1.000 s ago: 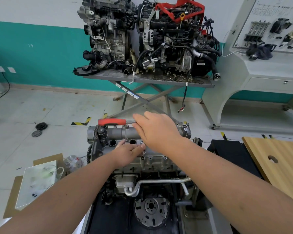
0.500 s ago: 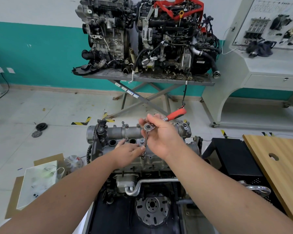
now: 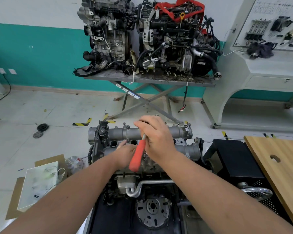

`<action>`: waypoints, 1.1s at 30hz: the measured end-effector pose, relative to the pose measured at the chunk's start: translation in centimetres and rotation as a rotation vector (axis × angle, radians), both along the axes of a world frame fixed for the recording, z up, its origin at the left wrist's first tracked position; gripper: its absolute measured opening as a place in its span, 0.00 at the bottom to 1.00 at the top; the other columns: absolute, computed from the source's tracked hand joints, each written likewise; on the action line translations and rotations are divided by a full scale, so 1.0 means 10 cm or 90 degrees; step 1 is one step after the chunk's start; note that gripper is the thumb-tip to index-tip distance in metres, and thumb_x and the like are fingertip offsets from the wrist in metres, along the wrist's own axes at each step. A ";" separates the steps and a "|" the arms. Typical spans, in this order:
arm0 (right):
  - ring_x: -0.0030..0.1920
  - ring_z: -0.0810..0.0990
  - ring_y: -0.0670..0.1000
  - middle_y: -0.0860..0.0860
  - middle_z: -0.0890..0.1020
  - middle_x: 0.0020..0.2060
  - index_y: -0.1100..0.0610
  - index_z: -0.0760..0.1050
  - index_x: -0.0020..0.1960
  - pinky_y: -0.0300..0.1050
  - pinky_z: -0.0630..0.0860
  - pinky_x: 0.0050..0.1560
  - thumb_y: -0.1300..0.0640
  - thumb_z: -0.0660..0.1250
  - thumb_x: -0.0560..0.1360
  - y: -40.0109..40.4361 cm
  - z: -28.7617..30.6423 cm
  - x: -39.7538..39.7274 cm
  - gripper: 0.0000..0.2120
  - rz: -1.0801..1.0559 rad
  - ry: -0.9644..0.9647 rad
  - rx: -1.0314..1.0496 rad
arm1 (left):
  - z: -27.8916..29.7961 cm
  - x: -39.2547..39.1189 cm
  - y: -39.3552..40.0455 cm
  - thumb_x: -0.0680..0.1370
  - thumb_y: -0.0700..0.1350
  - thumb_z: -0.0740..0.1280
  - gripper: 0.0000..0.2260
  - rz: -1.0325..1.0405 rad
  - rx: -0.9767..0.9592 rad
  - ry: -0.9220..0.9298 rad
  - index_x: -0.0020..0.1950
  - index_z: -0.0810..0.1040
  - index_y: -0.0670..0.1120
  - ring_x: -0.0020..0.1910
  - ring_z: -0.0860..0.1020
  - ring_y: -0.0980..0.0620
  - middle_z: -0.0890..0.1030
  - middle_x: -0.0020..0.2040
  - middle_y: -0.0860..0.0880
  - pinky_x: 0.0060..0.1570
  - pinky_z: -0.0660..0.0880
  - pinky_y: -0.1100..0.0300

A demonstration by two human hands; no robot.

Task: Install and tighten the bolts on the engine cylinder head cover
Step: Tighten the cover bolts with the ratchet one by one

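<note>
Cover (image 3: 137, 132) on the engine — two hands on it.
Right hand (image 3: 156, 137) grips the ratchet (image 3: 137, 157), red handle pointing to 6 o'clock; left hand (image 3: 125, 153) — grip hidden, cannot tell.

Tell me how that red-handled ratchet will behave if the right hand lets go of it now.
The ratchet looks rigid, a metal shank in a thick red grip, so no flex. It is probably head-heavy for its size. The right hand grips its head end with the handle slanting down toward the camera; released, it would likely tip and slide off the uneven cylinder head cover.
</note>
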State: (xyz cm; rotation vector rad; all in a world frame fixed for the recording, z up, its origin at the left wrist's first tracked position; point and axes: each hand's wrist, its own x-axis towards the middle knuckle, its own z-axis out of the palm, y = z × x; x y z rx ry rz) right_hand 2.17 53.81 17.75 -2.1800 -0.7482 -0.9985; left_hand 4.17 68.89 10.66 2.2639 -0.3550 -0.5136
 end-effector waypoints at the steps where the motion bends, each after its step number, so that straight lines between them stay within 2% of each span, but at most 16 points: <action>1: 0.46 0.80 0.62 0.58 0.83 0.48 0.64 0.83 0.53 0.56 0.78 0.43 0.73 0.66 0.69 -0.02 0.04 0.01 0.16 -0.019 -0.018 -0.048 | -0.01 0.02 0.00 0.83 0.60 0.49 0.23 -0.002 -0.011 0.001 0.64 0.78 0.51 0.67 0.73 0.43 0.78 0.64 0.36 0.73 0.61 0.43; 2: 0.44 0.79 0.61 0.57 0.82 0.47 0.63 0.83 0.54 0.55 0.77 0.41 0.69 0.64 0.70 -0.04 0.07 0.02 0.15 -0.040 -0.023 -0.101 | -0.03 0.02 -0.01 0.80 0.68 0.49 0.24 0.002 -0.007 -0.016 0.48 0.80 0.58 0.52 0.79 0.48 0.82 0.48 0.39 0.62 0.72 0.43; 3: 0.43 0.78 0.60 0.56 0.82 0.47 0.61 0.82 0.56 0.53 0.76 0.40 0.63 0.62 0.71 -0.05 0.10 0.02 0.16 -0.058 -0.015 -0.151 | -0.08 0.06 -0.01 0.75 0.76 0.48 0.27 0.015 0.006 -0.023 0.37 0.76 0.60 0.38 0.77 0.53 0.77 0.36 0.47 0.51 0.75 0.52; 4: 0.43 0.77 0.59 0.56 0.81 0.47 0.60 0.81 0.59 0.52 0.76 0.40 0.58 0.61 0.73 -0.05 0.12 0.01 0.18 -0.068 0.009 -0.190 | -0.13 0.10 0.00 0.69 0.81 0.47 0.30 0.024 0.006 -0.021 0.34 0.75 0.60 0.35 0.73 0.58 0.74 0.35 0.52 0.46 0.72 0.59; 6: 0.45 0.76 0.58 0.56 0.79 0.50 0.59 0.77 0.67 0.51 0.73 0.43 0.50 0.59 0.76 -0.05 0.15 -0.01 0.24 -0.068 0.067 -0.234 | -0.17 0.11 0.01 0.67 0.78 0.50 0.25 0.059 -0.006 0.004 0.34 0.78 0.63 0.42 0.74 0.62 0.76 0.41 0.54 0.49 0.70 0.66; 9: 0.48 0.74 0.57 0.56 0.76 0.53 0.58 0.70 0.74 0.51 0.71 0.47 0.44 0.56 0.78 -0.10 0.17 -0.03 0.29 -0.031 0.123 -0.256 | -0.18 0.14 0.01 0.67 0.68 0.45 0.19 0.062 0.017 0.061 0.40 0.73 0.63 0.52 0.76 0.48 0.78 0.46 0.49 0.61 0.72 0.48; 13: 0.47 0.74 0.57 0.56 0.76 0.53 0.58 0.67 0.76 0.52 0.72 0.46 0.44 0.54 0.80 -0.14 0.18 0.01 0.28 -0.017 0.122 -0.272 | -0.11 0.11 0.01 0.64 0.82 0.44 0.38 0.033 0.031 0.032 0.56 0.78 0.62 0.59 0.70 0.52 0.78 0.60 0.52 0.64 0.66 0.52; 14: 0.46 0.74 0.57 0.56 0.76 0.52 0.58 0.68 0.75 0.52 0.72 0.45 0.45 0.54 0.81 -0.15 0.19 0.01 0.28 -0.017 0.115 -0.274 | -0.10 0.09 0.01 0.66 0.82 0.45 0.38 0.034 0.031 0.029 0.59 0.78 0.61 0.61 0.66 0.55 0.76 0.64 0.51 0.65 0.63 0.53; 16: 0.41 0.74 0.56 0.56 0.77 0.48 0.59 0.71 0.73 0.51 0.72 0.40 0.47 0.55 0.81 -0.14 0.22 0.02 0.26 -0.015 0.098 -0.265 | -0.07 0.07 -0.01 0.78 0.71 0.47 0.25 0.029 0.053 0.035 0.59 0.79 0.63 0.67 0.60 0.58 0.74 0.70 0.49 0.72 0.51 0.54; 19: 0.33 0.73 0.54 0.56 0.77 0.42 0.60 0.76 0.68 0.46 0.69 0.32 0.50 0.57 0.81 -0.13 0.25 0.03 0.22 -0.026 0.061 -0.249 | -0.02 0.06 -0.05 0.84 0.61 0.45 0.24 -0.001 0.087 0.021 0.69 0.76 0.58 0.77 0.52 0.54 0.72 0.73 0.51 0.75 0.38 0.53; 23: 0.29 0.73 0.54 0.53 0.76 0.39 0.58 0.80 0.58 0.43 0.67 0.27 0.49 0.55 0.82 -0.10 0.29 -0.01 0.19 -0.080 0.088 -0.255 | 0.01 0.04 -0.06 0.85 0.59 0.46 0.27 -0.007 0.073 0.023 0.63 0.80 0.47 0.76 0.60 0.51 0.77 0.66 0.43 0.78 0.37 0.51; 26: 0.35 0.74 0.53 0.49 0.73 0.38 0.55 0.76 0.52 0.47 0.71 0.33 0.48 0.54 0.84 -0.04 0.35 0.01 0.15 -0.111 0.231 -0.250 | -0.02 0.04 -0.04 0.85 0.59 0.48 0.27 -0.006 0.079 0.001 0.48 0.74 0.38 0.71 0.68 0.46 0.78 0.61 0.39 0.78 0.41 0.47; 28: 0.37 0.74 0.52 0.47 0.73 0.35 0.53 0.71 0.46 0.48 0.69 0.35 0.48 0.54 0.84 0.01 0.41 0.05 0.13 -0.120 0.334 -0.217 | -0.04 0.06 -0.03 0.84 0.59 0.49 0.25 -0.005 0.078 -0.004 0.42 0.71 0.41 0.71 0.68 0.45 0.81 0.55 0.43 0.78 0.41 0.47; 29: 0.38 0.75 0.54 0.48 0.75 0.34 0.54 0.71 0.44 0.48 0.69 0.36 0.48 0.55 0.83 0.02 0.45 0.07 0.14 -0.121 0.388 -0.181 | -0.04 0.06 -0.03 0.84 0.59 0.49 0.25 -0.005 0.080 0.001 0.41 0.73 0.43 0.74 0.65 0.45 0.81 0.58 0.45 0.78 0.39 0.47; 31: 0.39 0.80 0.58 0.53 0.82 0.35 0.58 0.73 0.44 0.51 0.77 0.39 0.53 0.57 0.82 0.05 0.54 0.08 0.13 -0.095 0.519 -0.048 | -0.03 0.06 -0.03 0.84 0.61 0.48 0.27 -0.015 0.095 0.006 0.49 0.81 0.48 0.78 0.56 0.50 0.79 0.66 0.51 0.77 0.35 0.51; 33: 0.38 0.85 0.57 0.56 0.85 0.34 0.60 0.73 0.48 0.50 0.82 0.42 0.58 0.56 0.81 0.06 0.61 0.09 0.09 -0.031 0.697 0.180 | -0.03 0.07 -0.03 0.83 0.63 0.47 0.26 -0.029 0.101 -0.006 0.48 0.81 0.52 0.78 0.56 0.52 0.80 0.59 0.54 0.77 0.36 0.52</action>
